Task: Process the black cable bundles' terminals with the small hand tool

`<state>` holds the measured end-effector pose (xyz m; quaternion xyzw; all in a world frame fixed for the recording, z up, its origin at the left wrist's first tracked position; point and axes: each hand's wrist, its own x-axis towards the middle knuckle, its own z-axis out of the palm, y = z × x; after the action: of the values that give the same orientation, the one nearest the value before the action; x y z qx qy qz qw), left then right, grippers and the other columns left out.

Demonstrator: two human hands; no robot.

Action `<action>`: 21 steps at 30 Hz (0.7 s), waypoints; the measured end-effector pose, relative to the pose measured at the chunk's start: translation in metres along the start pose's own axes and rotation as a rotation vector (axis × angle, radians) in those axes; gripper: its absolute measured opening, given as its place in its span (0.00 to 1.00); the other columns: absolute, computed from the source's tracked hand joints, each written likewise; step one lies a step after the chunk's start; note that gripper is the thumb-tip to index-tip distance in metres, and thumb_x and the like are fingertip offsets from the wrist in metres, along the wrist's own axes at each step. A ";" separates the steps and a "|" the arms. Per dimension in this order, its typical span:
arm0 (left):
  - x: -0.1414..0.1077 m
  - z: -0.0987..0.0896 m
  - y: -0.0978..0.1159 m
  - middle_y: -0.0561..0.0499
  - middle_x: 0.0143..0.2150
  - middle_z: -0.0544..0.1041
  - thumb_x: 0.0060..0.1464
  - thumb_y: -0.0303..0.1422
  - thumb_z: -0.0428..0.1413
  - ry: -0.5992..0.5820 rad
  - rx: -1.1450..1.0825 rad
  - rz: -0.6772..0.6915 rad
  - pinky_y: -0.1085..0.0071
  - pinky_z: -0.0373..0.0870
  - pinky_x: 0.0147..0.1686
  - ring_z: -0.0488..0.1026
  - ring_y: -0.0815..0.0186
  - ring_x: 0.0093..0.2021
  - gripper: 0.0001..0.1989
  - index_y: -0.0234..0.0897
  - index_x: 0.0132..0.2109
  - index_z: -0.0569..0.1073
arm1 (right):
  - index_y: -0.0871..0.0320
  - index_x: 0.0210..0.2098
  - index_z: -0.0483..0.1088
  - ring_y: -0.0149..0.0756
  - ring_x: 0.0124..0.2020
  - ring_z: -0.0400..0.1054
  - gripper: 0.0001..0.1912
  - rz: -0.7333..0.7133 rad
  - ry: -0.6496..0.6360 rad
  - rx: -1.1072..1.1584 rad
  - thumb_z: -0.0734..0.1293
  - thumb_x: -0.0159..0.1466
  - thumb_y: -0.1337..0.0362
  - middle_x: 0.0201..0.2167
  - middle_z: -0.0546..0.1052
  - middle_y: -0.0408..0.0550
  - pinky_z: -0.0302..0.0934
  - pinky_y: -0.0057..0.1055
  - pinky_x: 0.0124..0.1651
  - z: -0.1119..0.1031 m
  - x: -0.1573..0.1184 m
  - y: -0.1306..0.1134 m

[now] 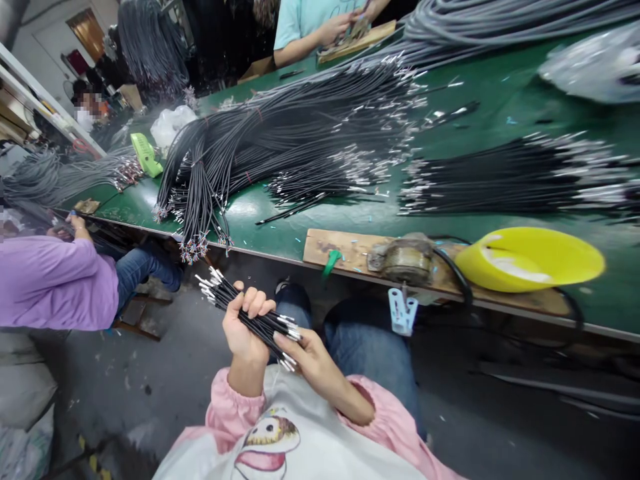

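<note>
A bundle of short black cables [261, 325] with whitish ends is held over my lap. My left hand [246, 328] wraps round its middle, fingers closed. At the bundle's right end my right hand [313, 357] grips the cable tips between thumb and fingers. In front, on the green table [280, 230], lie long dark cables [295, 127] with stripped silvery ends, some hanging over the near edge. Further right rests a wide stack of straight black cables [490, 177].
Along the table edge sit a wooden board [345, 248], a small motor-like device [407, 259], a yellow funnel-shaped container [530, 259] and a blue clip [403, 311]. A person in purple [60, 280] sits left; another person's hands [345, 27] work across the table.
</note>
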<state>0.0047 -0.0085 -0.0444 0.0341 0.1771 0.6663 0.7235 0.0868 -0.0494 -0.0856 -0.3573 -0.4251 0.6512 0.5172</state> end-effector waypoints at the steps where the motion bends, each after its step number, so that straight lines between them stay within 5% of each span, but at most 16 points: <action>1: 0.000 0.000 0.000 0.58 0.21 0.43 0.50 0.21 0.43 0.045 -0.006 -0.004 0.83 0.51 0.21 0.46 0.77 0.18 0.04 0.32 0.33 0.59 | 0.61 0.20 0.58 0.23 0.15 0.45 0.21 -0.048 0.018 -0.065 0.60 0.57 0.50 0.13 0.55 0.40 0.42 0.24 0.17 0.000 -0.002 0.001; 7: -0.002 0.002 -0.011 0.59 0.19 0.42 0.52 0.22 0.39 0.230 -0.031 -0.020 0.83 0.47 0.17 0.43 0.78 0.15 0.07 0.32 0.31 0.59 | 0.62 0.29 0.68 0.31 0.25 0.67 0.09 -0.605 0.295 -0.765 0.57 0.61 0.69 0.26 0.73 0.48 0.57 0.23 0.26 0.002 -0.015 0.005; 9: 0.001 0.003 -0.009 0.60 0.19 0.43 0.52 0.22 0.38 0.270 -0.037 -0.043 0.83 0.46 0.17 0.43 0.78 0.15 0.07 0.32 0.31 0.59 | 0.61 0.29 0.67 0.32 0.27 0.68 0.09 -0.679 0.352 -0.845 0.57 0.60 0.70 0.27 0.74 0.49 0.57 0.23 0.27 0.002 -0.021 0.006; 12: 0.013 0.005 0.015 0.60 0.17 0.44 0.50 0.21 0.38 0.307 -0.040 0.068 0.82 0.46 0.16 0.45 0.78 0.14 0.08 0.33 0.27 0.55 | 0.61 0.17 0.58 0.26 0.17 0.58 0.16 -0.511 0.418 -0.638 0.57 0.61 0.66 0.14 0.62 0.43 0.50 0.22 0.20 -0.004 -0.034 0.007; 16: 0.024 0.007 0.054 0.59 0.16 0.49 0.51 0.20 0.38 0.209 -0.154 0.380 0.84 0.50 0.18 0.49 0.80 0.15 0.09 0.33 0.25 0.52 | 0.60 0.16 0.48 0.20 0.12 0.41 0.25 0.000 0.411 0.040 0.60 0.59 0.50 0.12 0.47 0.37 0.36 0.22 0.14 -0.017 -0.046 0.005; 18: 0.021 0.009 0.053 0.59 0.18 0.51 0.52 0.21 0.39 0.134 -0.106 0.262 0.83 0.53 0.19 0.52 0.80 0.16 0.07 0.31 0.29 0.59 | 0.60 0.18 0.50 0.19 0.13 0.37 0.26 0.220 0.252 0.278 0.63 0.54 0.45 0.13 0.47 0.36 0.33 0.20 0.14 -0.018 -0.042 0.001; 21: 0.009 0.010 0.028 0.56 0.22 0.55 0.52 0.21 0.42 0.112 0.019 0.038 0.80 0.60 0.25 0.59 0.78 0.21 0.06 0.32 0.34 0.62 | 0.60 0.20 0.51 0.17 0.13 0.37 0.27 0.296 0.069 0.342 0.64 0.51 0.43 0.14 0.49 0.35 0.32 0.19 0.14 -0.011 -0.027 -0.004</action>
<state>-0.0190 0.0055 -0.0294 0.0070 0.2230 0.6793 0.6992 0.1037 -0.0730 -0.0854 -0.3450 -0.2335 0.7698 0.4835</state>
